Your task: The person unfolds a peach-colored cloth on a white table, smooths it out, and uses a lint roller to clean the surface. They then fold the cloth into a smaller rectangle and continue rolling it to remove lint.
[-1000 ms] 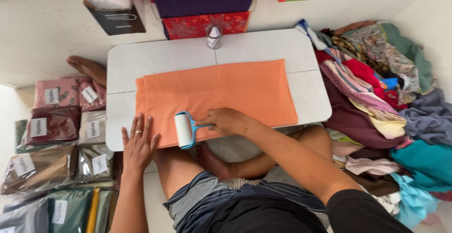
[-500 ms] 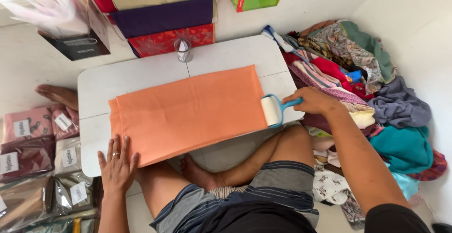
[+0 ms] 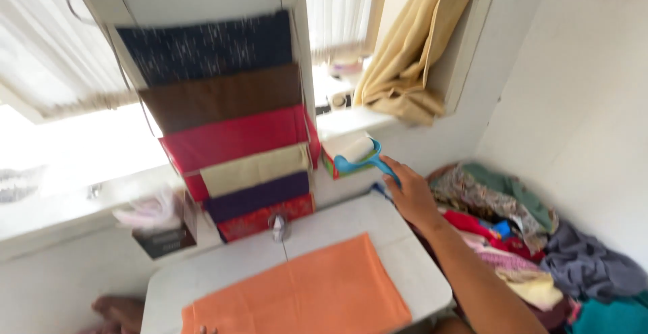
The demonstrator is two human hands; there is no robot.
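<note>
The head view showed the right hand point(image 3: 413, 197) raised above the far right corner of the bench point(image 3: 418, 266), its fingers closed around the blue handle of a lint roller point(image 3: 358, 155). The roller's white drum pointed up and left, in the air near the window ledge point(image 3: 351, 121) and just beside a green and red box point(image 3: 331, 162) that stood there. By the look of it, the rolling stroke was over and the roller was being carried off toward the ledge; setting it down would call for a free spot beside that box. The orange cloth point(image 3: 304, 293) lay flat on the bench, well apart from the roller. Only fingertips of the left hand point(image 3: 202, 330) showed at the cloth's near edge, so I could not tell whether it was open. A hanging rack point(image 3: 229, 131) held folded fabrics in dark blue, brown, red, cream and purple. A loose heap of clothes point(image 3: 513, 233) lay to the right, in no container.
</note>
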